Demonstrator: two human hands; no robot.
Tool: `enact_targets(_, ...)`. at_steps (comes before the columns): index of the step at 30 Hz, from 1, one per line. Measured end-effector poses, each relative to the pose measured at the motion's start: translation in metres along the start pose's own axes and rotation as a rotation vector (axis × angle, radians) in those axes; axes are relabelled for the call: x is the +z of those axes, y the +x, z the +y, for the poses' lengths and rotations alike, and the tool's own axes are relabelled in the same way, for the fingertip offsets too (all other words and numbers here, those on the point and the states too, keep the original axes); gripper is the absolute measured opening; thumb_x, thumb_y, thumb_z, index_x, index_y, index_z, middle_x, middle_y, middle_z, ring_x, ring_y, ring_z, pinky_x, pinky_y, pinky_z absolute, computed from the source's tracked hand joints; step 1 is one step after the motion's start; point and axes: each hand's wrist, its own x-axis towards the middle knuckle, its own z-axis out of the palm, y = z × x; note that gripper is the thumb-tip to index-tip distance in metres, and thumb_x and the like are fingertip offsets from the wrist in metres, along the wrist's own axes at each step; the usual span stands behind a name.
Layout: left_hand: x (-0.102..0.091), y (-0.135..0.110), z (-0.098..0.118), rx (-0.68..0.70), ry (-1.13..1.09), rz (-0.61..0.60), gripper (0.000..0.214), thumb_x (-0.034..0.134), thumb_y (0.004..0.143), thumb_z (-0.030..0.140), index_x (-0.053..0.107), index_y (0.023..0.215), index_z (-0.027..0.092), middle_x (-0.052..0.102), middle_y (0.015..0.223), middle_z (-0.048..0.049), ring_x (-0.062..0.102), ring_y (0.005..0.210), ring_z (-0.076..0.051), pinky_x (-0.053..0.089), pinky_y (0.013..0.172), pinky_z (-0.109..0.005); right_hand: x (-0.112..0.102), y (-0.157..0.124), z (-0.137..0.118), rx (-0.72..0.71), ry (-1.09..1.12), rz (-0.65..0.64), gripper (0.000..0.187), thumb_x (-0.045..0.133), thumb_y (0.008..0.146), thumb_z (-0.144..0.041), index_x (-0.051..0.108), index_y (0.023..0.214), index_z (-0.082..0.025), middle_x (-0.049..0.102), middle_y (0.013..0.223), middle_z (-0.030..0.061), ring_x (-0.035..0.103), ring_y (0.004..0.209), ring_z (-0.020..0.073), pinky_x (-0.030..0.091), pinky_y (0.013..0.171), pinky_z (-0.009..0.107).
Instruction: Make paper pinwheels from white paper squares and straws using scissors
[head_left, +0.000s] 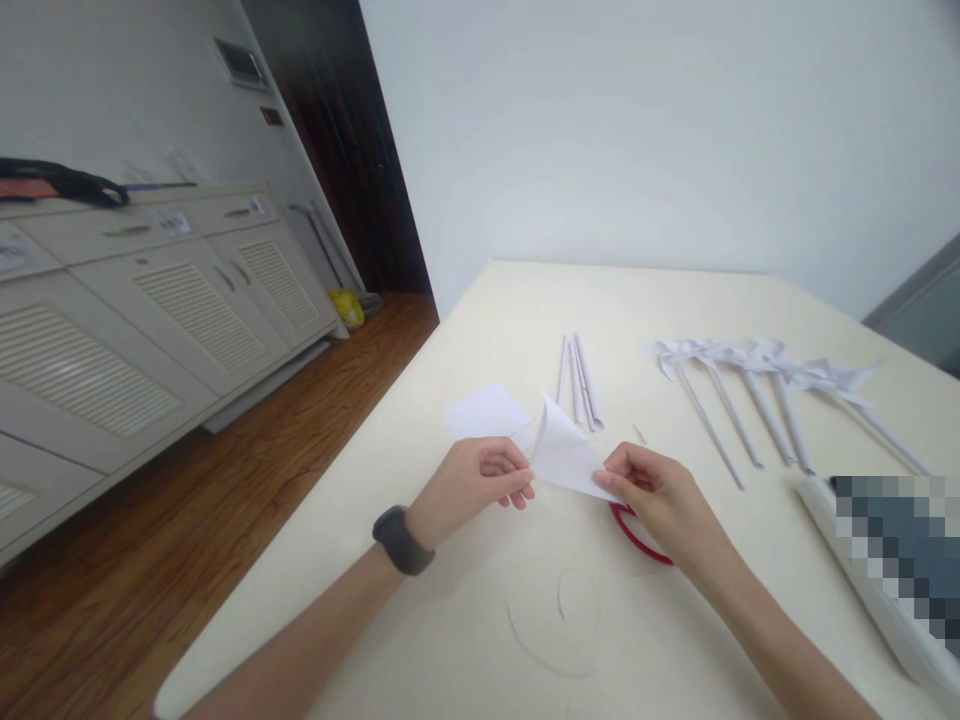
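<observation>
A white piece of paper (568,452), with its upper corner curling up, is held just above the table between my two hands. My left hand (480,470), with a black band on the wrist, pinches its lower left corner. On the other side, my right hand (652,485) grips the lower right corner between thumb and fingers. Red-handled scissors (637,540) lie beneath my right hand, partly hidden by it. Behind my left hand are flat white paper sheets (487,412). A thin curved wire or thread (544,662) rests on the table nearer to me.
Several rolled paper sticks (577,385) lie beyond the paper. Several paper pinwheels (757,355) on sticks are lined up to the right. A white-edged object, partly pixelated (847,560), sits at the table's right. The table's left edge (315,510) borders the wooden floor and cabinets (165,300).
</observation>
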Motion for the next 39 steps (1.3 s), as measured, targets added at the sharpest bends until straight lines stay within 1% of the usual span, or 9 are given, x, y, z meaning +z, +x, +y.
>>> enact_targets(3,-0.003,0.003,0.0,-0.02,0.012,0.002,0.017,0.056,0.079,0.031,0.054,0.076,0.014,0.067,0.072,-0.0053,0.059,0.059,-0.011,0.046,0.056,-0.023,0.002,0.001,-0.003,0.02,-0.017,0.025,0.021,0.056,0.077,-0.035,0.051,0.064,-0.019,0.051,0.059,-0.0031,0.045,0.057,0.0111,0.031,0.054,0.023)
enact_targets(8,-0.012,0.007,-0.003,-0.026,0.016,0.03,0.019,0.057,0.078,0.033,0.054,0.076,0.015,0.067,0.071,-0.0041,0.06,0.06,-0.012,0.046,0.057,-0.024,0.004,0.0,-0.011,0.05,-0.019,-0.047,0.021,0.052,0.079,-0.037,0.055,0.069,-0.019,0.057,0.064,-0.0012,0.054,0.063,0.0133,0.037,0.06,0.024)
enact_targets(10,-0.014,0.007,-0.005,-0.022,0.031,0.043,0.018,0.058,0.077,0.033,0.054,0.075,0.015,0.067,0.07,-0.0035,0.06,0.06,-0.013,0.046,0.057,-0.024,0.006,-0.001,-0.01,0.03,-0.032,-0.04,0.02,0.051,0.08,-0.034,0.055,0.068,-0.019,0.057,0.061,-0.0017,0.056,0.063,0.0134,0.038,0.061,0.024)
enact_targets(22,-0.009,0.001,0.002,0.019,0.075,0.015,0.015,0.057,0.078,0.03,0.056,0.075,0.016,0.068,0.071,-0.0026,0.06,0.06,-0.011,0.045,0.054,-0.021,0.005,-0.004,0.0,-0.061,-0.094,0.085,0.02,0.047,0.081,-0.031,0.052,0.066,-0.019,0.05,0.056,-0.0039,0.045,0.054,0.011,0.032,0.054,0.023)
enact_targets(24,-0.009,-0.001,0.004,0.033,0.084,0.03,0.014,0.057,0.078,0.029,0.056,0.075,0.015,0.068,0.071,-0.0027,0.059,0.059,-0.011,0.045,0.054,-0.021,0.003,-0.005,0.0,-0.073,-0.092,0.069,0.02,0.048,0.081,-0.033,0.053,0.067,-0.019,0.051,0.057,-0.0035,0.045,0.055,0.011,0.033,0.054,0.023)
enact_targets(29,-0.007,-0.006,0.008,0.064,0.121,0.089,0.014,0.058,0.077,0.027,0.057,0.073,0.014,0.067,0.069,-0.0022,0.06,0.06,-0.011,0.044,0.055,-0.021,-0.005,-0.01,0.0,-0.129,0.017,-0.07,0.017,0.05,0.08,-0.032,0.056,0.074,-0.018,0.057,0.069,0.0,0.053,0.065,0.0128,0.04,0.061,0.024)
enact_targets(34,-0.002,-0.01,0.01,0.118,0.145,0.092,0.013,0.057,0.078,0.028,0.056,0.076,0.015,0.068,0.07,-0.0017,0.061,0.061,-0.012,0.045,0.056,-0.022,-0.01,-0.012,-0.001,-0.191,-0.098,0.034,0.017,0.048,0.082,-0.03,0.056,0.072,-0.019,0.055,0.064,-0.0012,0.049,0.059,0.0116,0.038,0.055,0.024)
enact_targets(36,-0.001,-0.01,0.009,0.137,0.171,0.09,0.013,0.057,0.078,0.029,0.056,0.076,0.015,0.068,0.07,-0.0017,0.061,0.062,-0.013,0.046,0.056,-0.022,-0.012,-0.013,-0.003,-0.213,-0.166,0.035,0.017,0.049,0.081,-0.032,0.059,0.076,-0.019,0.06,0.071,0.0005,0.054,0.064,0.0131,0.042,0.062,0.027)
enact_targets(39,0.0,-0.009,0.007,0.119,0.182,0.031,0.016,0.057,0.078,0.031,0.055,0.076,0.016,0.068,0.071,-0.0021,0.062,0.062,-0.013,0.046,0.056,-0.022,-0.014,-0.015,-0.008,-0.229,-0.173,0.016,0.022,0.055,0.078,-0.036,0.062,0.092,-0.02,0.063,0.092,0.0039,0.058,0.083,0.0168,0.044,0.073,0.029)
